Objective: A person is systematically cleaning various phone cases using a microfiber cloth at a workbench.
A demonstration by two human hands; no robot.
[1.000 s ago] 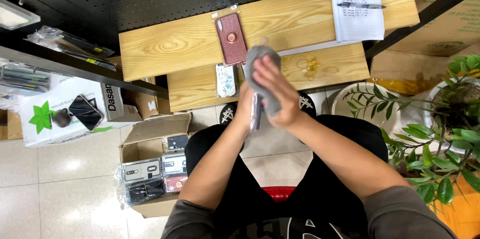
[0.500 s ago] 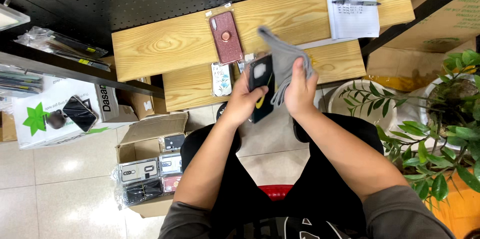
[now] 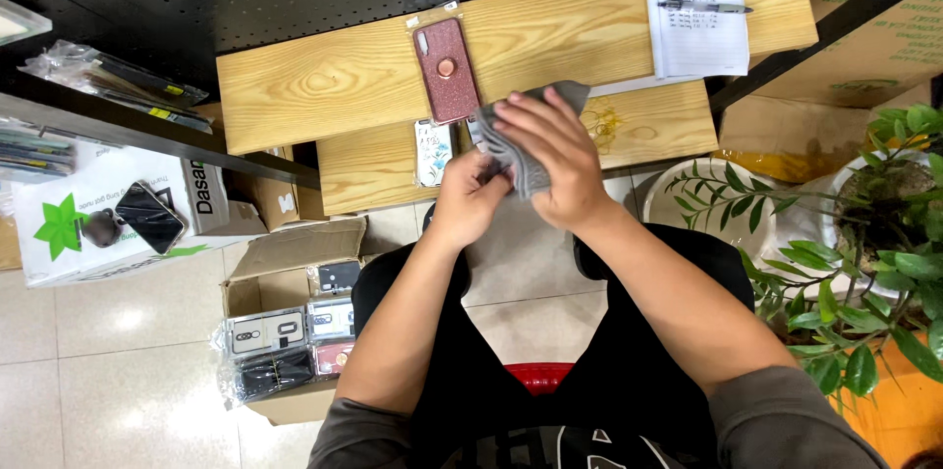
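Observation:
My left hand (image 3: 470, 196) and my right hand (image 3: 548, 157) meet above my lap, in front of the wooden benches. The right hand presses a grey cloth (image 3: 519, 163) against what the left hand grips. That object is a dark phone case, almost fully hidden under the cloth and fingers. A pink glitter phone case (image 3: 447, 71) in a clear sleeve lies on the upper bench (image 3: 324, 96), just beyond my hands. A white patterned case (image 3: 432, 151) lies on the lower plank (image 3: 363, 169).
A notebook (image 3: 699, 32) with a pen (image 3: 705, 6) on it lies at the upper bench's right end. An open cardboard box (image 3: 280, 263) of packaged cases stands on the floor at left, beside a white box (image 3: 69, 233). Potted plants (image 3: 874, 233) stand at right.
The cloth was lifted off the dark case half a second ago, leaving it showing. Now my right hand has laid the cloth back over it, and both hands sit slightly lower.

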